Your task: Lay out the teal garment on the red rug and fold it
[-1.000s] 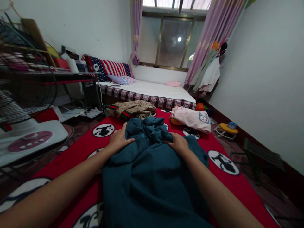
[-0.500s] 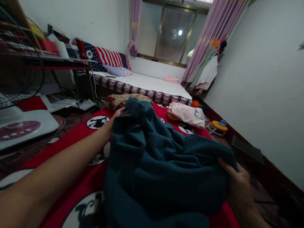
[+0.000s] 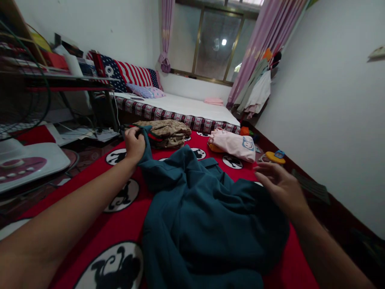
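Observation:
A dark teal garment (image 3: 204, 216) lies spread and rumpled on a red rug (image 3: 126, 224) with round black-and-white cartoon patches. My left hand (image 3: 134, 143) is closed around a corner of the teal garment at the far left and holds it stretched out. My right hand (image 3: 279, 185) hovers just over the garment's right edge with fingers spread and nothing in them.
A folded tan patterned garment (image 3: 165, 131) and a folded pink garment (image 3: 234, 144) lie on the rug beyond. A low bed (image 3: 186, 109) runs under the window. A fan base (image 3: 27, 162) and cluttered shelves stand at left; small toys (image 3: 275, 156) lie near the right wall.
My left hand pulled the garment's corner out to the far left. My right hand let go of the right edge and lifted off. The raised cloth dropped flat onto the rug.

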`<action>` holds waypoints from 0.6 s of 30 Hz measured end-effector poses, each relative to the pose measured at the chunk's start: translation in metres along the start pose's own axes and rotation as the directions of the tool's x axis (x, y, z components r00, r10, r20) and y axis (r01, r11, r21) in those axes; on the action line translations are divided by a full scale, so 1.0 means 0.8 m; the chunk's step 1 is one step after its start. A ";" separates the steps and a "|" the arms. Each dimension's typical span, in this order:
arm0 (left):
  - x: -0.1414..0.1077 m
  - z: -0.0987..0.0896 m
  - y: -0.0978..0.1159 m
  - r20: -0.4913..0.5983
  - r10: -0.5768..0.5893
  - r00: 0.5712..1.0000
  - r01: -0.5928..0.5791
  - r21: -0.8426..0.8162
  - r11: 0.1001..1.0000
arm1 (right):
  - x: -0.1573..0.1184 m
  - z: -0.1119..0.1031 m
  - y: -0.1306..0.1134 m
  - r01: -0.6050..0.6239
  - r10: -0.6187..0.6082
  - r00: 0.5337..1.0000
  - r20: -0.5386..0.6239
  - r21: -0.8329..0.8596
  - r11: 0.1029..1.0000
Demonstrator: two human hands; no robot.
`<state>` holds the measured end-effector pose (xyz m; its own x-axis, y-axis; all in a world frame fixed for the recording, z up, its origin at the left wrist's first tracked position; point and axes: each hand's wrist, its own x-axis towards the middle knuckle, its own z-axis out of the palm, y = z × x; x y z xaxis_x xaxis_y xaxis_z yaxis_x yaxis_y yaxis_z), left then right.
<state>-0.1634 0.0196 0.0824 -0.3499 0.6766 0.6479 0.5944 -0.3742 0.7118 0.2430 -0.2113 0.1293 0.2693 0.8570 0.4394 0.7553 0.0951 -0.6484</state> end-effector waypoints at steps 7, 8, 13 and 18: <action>-0.086 -0.011 0.067 0.714 0.173 0.678 -0.282 0.036 0.959 | 0.029 0.120 0.018 0.103 0.162 0.870 0.466 -0.492 0.865; -0.100 -0.010 0.068 0.772 0.133 0.622 -0.312 0.088 0.946 | 0.026 0.127 0.020 0.128 0.188 0.854 0.485 -0.546 0.828; -0.139 -0.001 0.063 0.831 0.030 0.555 -0.374 0.217 0.902 | 0.005 0.121 0.004 0.199 0.171 0.814 0.555 -0.544 0.815; -0.139 -0.003 0.077 0.917 0.042 0.396 -0.442 0.151 0.884 | 0.004 0.083 -0.027 0.159 0.109 0.805 0.584 -0.388 0.908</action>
<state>-0.0895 -0.0800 0.0549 0.5506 0.8340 0.0370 0.7894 -0.5345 0.3019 0.1878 -0.1767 0.1036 -0.0498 0.9955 -0.0800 0.9603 0.0257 -0.2777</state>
